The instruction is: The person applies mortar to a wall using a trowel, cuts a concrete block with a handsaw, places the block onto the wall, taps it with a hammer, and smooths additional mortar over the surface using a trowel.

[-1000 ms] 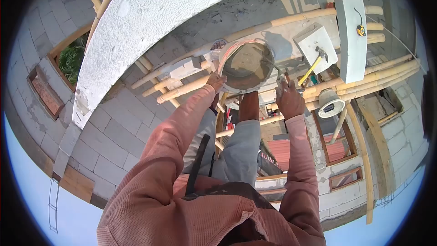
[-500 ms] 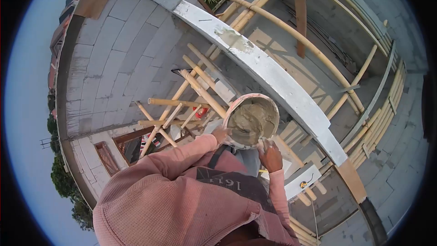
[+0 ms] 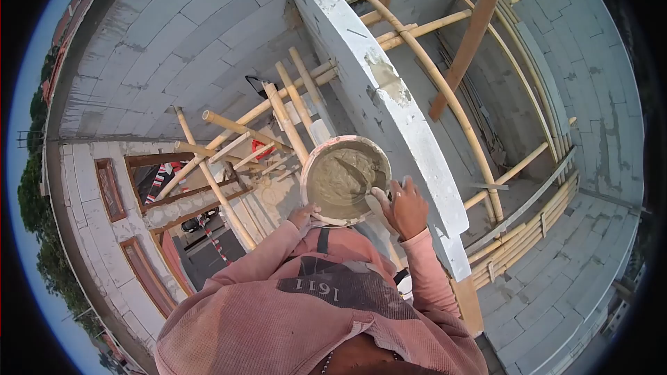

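A round bucket (image 3: 310,160) of wet grey mortar (image 3: 339,179) is held in front of my body, near the white top of a block wall (image 3: 424,142). My left hand (image 3: 303,216) grips the bucket's rim at its lower left. At the lower right of the rim, my right hand (image 3: 404,208) is closed round the handle of a trowel. The trowel's blade (image 3: 356,175) lies partly in the mortar.
Bamboo poles (image 3: 285,121) cross below and left of the bucket, with more bamboo (image 3: 451,97) beyond the wall. A brown timber (image 3: 472,38) slants at the upper right. Window frames (image 3: 142,274) sit in the block wall at the left, above a drop.
The view has swung round, and the bucket now stands higher, close to my chest and beside the wall top. The trowel in my right hand has gone into the mortar.
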